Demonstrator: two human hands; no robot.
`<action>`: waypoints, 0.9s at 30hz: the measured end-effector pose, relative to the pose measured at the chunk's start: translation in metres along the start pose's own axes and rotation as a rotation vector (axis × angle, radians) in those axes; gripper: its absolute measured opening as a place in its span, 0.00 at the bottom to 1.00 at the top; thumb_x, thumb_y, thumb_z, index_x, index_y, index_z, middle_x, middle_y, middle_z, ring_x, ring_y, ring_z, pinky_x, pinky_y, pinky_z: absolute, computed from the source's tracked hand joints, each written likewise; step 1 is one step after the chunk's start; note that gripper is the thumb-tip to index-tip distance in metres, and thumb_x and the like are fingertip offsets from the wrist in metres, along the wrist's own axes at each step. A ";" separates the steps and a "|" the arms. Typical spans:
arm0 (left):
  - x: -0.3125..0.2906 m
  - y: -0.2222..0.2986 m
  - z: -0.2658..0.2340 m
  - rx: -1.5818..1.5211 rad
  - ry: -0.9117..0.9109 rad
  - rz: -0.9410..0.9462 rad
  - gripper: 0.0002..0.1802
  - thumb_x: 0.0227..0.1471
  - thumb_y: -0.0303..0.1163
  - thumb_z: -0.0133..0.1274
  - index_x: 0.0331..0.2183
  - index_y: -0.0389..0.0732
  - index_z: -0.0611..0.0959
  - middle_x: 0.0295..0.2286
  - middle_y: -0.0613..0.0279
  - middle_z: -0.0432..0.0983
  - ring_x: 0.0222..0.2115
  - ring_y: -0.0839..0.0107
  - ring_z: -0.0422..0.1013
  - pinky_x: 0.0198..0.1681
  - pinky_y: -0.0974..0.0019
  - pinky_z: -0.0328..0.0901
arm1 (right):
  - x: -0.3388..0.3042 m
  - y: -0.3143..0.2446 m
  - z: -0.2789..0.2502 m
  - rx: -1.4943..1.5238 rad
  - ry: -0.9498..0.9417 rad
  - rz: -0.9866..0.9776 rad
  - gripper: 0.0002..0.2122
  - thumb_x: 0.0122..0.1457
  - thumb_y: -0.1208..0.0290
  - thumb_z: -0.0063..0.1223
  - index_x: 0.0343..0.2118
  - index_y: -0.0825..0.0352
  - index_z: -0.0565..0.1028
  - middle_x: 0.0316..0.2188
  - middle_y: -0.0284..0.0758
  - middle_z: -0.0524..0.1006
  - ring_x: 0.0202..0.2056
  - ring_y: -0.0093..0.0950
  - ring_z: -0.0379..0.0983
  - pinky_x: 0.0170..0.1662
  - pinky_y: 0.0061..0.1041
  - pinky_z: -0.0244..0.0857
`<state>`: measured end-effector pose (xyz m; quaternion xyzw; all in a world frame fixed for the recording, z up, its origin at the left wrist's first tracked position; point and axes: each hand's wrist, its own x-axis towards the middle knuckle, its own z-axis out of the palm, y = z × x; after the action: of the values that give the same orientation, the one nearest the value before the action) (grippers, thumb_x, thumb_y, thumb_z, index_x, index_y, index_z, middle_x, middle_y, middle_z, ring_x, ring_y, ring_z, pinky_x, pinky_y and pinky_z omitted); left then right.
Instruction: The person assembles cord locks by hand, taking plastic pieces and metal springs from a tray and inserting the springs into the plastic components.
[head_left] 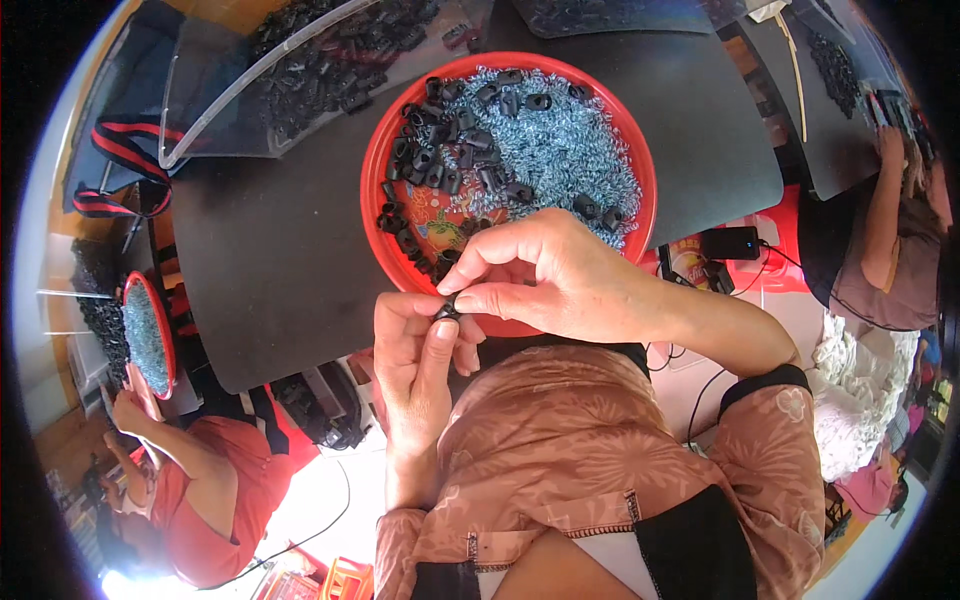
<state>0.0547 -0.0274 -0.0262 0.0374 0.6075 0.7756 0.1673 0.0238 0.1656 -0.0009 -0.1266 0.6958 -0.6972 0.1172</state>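
My left hand [415,360] pinches a small black plastic cord lock [447,308] between thumb and fingers. From above, my right hand [545,272] closes its thumb and index finger on the same piece; whether a smaller part sits between those fingertips is hidden. Just beyond both hands stands a round red tray [648,190] with a flowered bottom. Loose black cord-lock pieces [425,165] cover its left side, and a heap of small silvery coil springs [575,140] fills the right. A few black pieces lie on top of the springs.
The tray rests on a dark table [270,260]. A clear bin [300,90] of black parts stands at the far left. Co-workers sit on both sides, one in red [215,490] by another red tray [170,340]. A black box-shaped device [730,243] with a cable is at right.
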 end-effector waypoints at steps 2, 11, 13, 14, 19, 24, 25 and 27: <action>-0.001 0.000 -0.001 0.010 -0.009 0.009 0.06 0.62 0.27 0.44 0.40 0.38 0.66 0.26 0.58 0.74 0.20 0.80 0.66 0.24 0.77 0.61 | -0.001 -0.003 -0.001 -0.056 -0.021 -0.021 0.06 0.52 0.79 0.57 0.33 0.73 0.78 0.23 0.43 0.78 0.24 0.32 0.77 0.28 0.27 0.67; -0.001 0.000 0.000 0.001 -0.043 0.025 0.06 0.61 0.25 0.44 0.40 0.38 0.66 0.26 0.59 0.74 0.21 0.81 0.65 0.25 0.78 0.61 | -0.007 -0.007 -0.003 -0.106 0.011 -0.034 0.07 0.50 0.78 0.58 0.32 0.73 0.77 0.23 0.44 0.78 0.25 0.34 0.78 0.28 0.28 0.68; -0.004 0.001 0.002 0.072 -0.013 0.018 0.06 0.61 0.23 0.44 0.41 0.37 0.67 0.26 0.60 0.74 0.22 0.82 0.65 0.26 0.78 0.61 | -0.008 -0.007 -0.003 -0.100 0.002 -0.029 0.07 0.50 0.78 0.58 0.31 0.74 0.77 0.23 0.44 0.78 0.25 0.34 0.78 0.28 0.28 0.68; -0.005 0.002 0.002 0.074 -0.015 0.015 0.06 0.61 0.23 0.44 0.41 0.37 0.67 0.26 0.60 0.74 0.22 0.82 0.65 0.26 0.78 0.61 | -0.008 -0.007 -0.004 -0.095 -0.011 -0.024 0.07 0.49 0.78 0.58 0.31 0.74 0.77 0.23 0.44 0.78 0.24 0.34 0.78 0.28 0.28 0.69; -0.007 0.000 0.002 0.127 -0.028 -0.001 0.08 0.59 0.19 0.44 0.41 0.36 0.67 0.26 0.61 0.73 0.23 0.82 0.64 0.26 0.79 0.61 | -0.011 0.000 -0.010 -0.172 -0.070 -0.074 0.06 0.51 0.78 0.58 0.31 0.73 0.78 0.23 0.40 0.78 0.25 0.26 0.77 0.30 0.24 0.69; -0.008 0.001 0.006 0.276 -0.032 0.092 0.08 0.57 0.16 0.45 0.39 0.35 0.68 0.26 0.60 0.73 0.21 0.82 0.63 0.25 0.79 0.60 | -0.012 -0.009 -0.013 -0.043 -0.070 0.070 0.06 0.50 0.76 0.59 0.28 0.74 0.78 0.20 0.44 0.78 0.24 0.31 0.78 0.29 0.28 0.69; -0.008 0.002 0.006 0.336 -0.045 0.127 0.08 0.56 0.16 0.45 0.39 0.35 0.68 0.25 0.60 0.73 0.21 0.82 0.62 0.25 0.79 0.60 | -0.012 -0.010 -0.015 -0.069 -0.102 0.091 0.06 0.50 0.76 0.60 0.28 0.75 0.78 0.20 0.44 0.78 0.24 0.32 0.78 0.29 0.28 0.69; -0.007 0.002 0.006 0.353 -0.068 0.148 0.09 0.56 0.15 0.45 0.39 0.35 0.68 0.25 0.60 0.73 0.21 0.82 0.62 0.24 0.79 0.59 | -0.014 -0.008 -0.019 -0.093 -0.128 0.114 0.07 0.50 0.75 0.60 0.28 0.75 0.78 0.20 0.44 0.78 0.24 0.32 0.78 0.30 0.29 0.69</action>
<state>0.0627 -0.0244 -0.0220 0.1369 0.7237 0.6655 0.1211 0.0310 0.1880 0.0073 -0.1365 0.7244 -0.6470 0.1949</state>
